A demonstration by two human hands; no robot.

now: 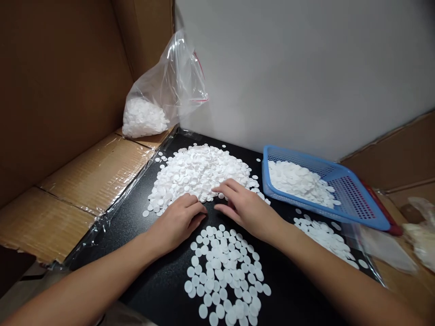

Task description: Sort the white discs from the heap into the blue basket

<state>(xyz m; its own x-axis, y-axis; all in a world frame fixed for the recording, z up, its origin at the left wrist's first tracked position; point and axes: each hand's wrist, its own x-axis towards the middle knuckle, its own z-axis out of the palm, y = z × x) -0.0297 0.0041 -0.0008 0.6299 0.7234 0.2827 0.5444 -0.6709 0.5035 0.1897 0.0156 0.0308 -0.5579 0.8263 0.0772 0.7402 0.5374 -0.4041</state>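
Hundreds of small white round discs form a heap (pixel 200 174) on the glossy black counter (pixel 142 235). Nearer, a thin spread layer (pixel 226 271) lies flat, so each disc shows. The left hand (pixel 178 222) and right hand (pixel 243 206) rest at the heap's near edge, each grip released, fingers low.

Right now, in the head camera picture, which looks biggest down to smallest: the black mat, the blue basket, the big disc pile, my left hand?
1. black mat
2. blue basket and big disc pile: about alike, so no ranking
3. left hand: smallest, though it sits nearer the camera
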